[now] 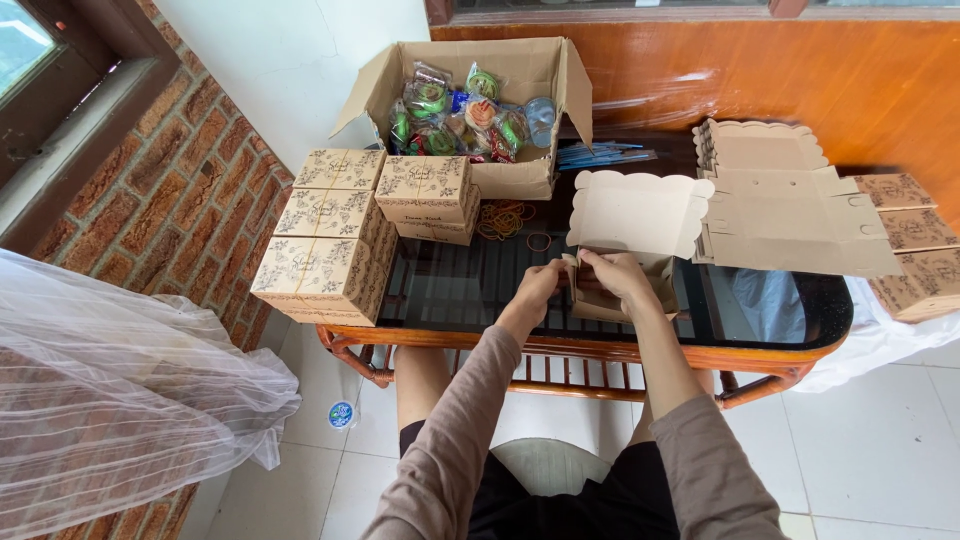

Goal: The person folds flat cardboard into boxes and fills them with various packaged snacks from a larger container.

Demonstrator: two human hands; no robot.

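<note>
Both hands at near table edge, pinching half-folded kraft box [640,225]: left hand [537,285] grips left flap, right hand [612,272] clamps front wall; scalloped lid stands open beyond fingers, inside hidden. Far beyond left hand, open carton [520,70] full of wrapped colourful snacks [455,115]. Left of it, closed printed boxes [330,235] stacked. Right of right hand, flat box blanks [790,200].

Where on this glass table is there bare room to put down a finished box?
The widest bare glass lies between the stacked printed boxes and the half-folded box in both hands. A smaller patch sits at the near right edge, below the flat cardboard sheets. The back is crowded: the open carton of wrapped goods and rubber bands.
</note>
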